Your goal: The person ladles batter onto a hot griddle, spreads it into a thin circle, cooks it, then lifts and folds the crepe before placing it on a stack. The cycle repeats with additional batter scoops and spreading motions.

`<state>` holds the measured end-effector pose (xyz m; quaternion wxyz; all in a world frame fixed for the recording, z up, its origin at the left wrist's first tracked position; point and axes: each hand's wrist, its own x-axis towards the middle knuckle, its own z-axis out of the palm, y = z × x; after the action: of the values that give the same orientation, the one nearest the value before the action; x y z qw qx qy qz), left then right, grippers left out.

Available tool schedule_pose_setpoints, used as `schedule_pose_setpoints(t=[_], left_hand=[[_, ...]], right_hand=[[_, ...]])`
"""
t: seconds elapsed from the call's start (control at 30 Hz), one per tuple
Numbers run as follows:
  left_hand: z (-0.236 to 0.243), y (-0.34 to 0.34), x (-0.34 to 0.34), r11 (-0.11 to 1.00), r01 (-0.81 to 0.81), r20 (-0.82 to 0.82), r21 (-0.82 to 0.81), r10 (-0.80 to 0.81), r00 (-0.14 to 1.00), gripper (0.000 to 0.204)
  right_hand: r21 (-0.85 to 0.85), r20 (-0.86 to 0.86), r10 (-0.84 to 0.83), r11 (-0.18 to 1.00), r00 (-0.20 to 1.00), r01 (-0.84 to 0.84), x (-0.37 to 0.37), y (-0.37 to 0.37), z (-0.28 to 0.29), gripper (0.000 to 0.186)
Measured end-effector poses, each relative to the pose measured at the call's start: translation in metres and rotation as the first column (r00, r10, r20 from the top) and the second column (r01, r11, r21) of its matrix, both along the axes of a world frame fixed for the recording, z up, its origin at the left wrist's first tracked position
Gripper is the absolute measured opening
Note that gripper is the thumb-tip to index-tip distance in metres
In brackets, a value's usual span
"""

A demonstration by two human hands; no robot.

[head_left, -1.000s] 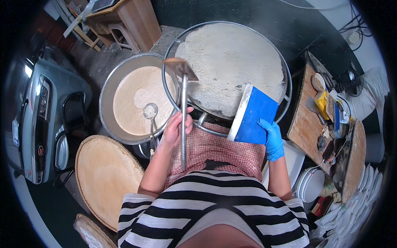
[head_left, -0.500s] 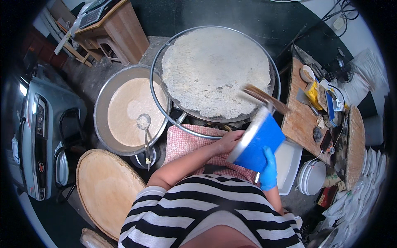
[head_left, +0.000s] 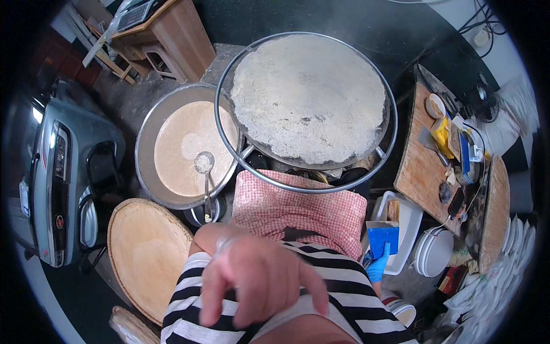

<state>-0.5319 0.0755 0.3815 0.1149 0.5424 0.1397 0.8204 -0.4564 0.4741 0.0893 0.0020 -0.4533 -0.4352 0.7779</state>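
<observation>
My left hand, blurred and empty, is raised close to the camera over my striped top with fingers apart. My right hand, in a blue glove, holds a blue flat scraper low at the right, beside a white tub. A wooden blade shows just behind the scraper; its handle is hidden. A round griddle with a pale, crusted coating and a metal ring around it lies ahead. Left of it stands a large metal pot of beige batter with a ladle in it.
A round wooden tray is at lower left beside a grey-green machine or vehicle front. A wooden desk stands behind the pot. At the right are a cluttered wooden board, stacked white buckets and a fan.
My left hand has let go of the metal-handled wooden tool and risen toward the camera. My right hand has lowered the blue scraper to the tub, with the wooden blade beside it.
</observation>
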Motion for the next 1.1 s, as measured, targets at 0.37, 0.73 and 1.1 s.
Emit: schedule_pose_setpoints(t=[0.37, 0.73, 1.1], left_hand=[[0.027, -0.009, 0.0, 0.999, 0.045, -0.157, -0.005, -0.045, 0.987, 0.026], [0.036, -0.014, 0.005, 1.0, -0.007, -0.11, -0.021, 0.005, 0.994, 0.027], [0.033, 0.023, 0.01, 0.837, -0.356, 0.094, 0.417, 0.349, 0.932, 0.034]], right_hand=[[-0.001, 0.132, 0.028, 1.0, 0.991, -0.029, -0.012, 0.051, -0.087, 0.041], [-0.177, -0.113, 0.075, 0.98, 0.991, -0.095, -0.005, 0.046, -0.08, 0.054], [0.397, -0.204, 0.159, 0.915, 0.966, -0.067, -0.053, -0.035, 0.041, 0.056]])
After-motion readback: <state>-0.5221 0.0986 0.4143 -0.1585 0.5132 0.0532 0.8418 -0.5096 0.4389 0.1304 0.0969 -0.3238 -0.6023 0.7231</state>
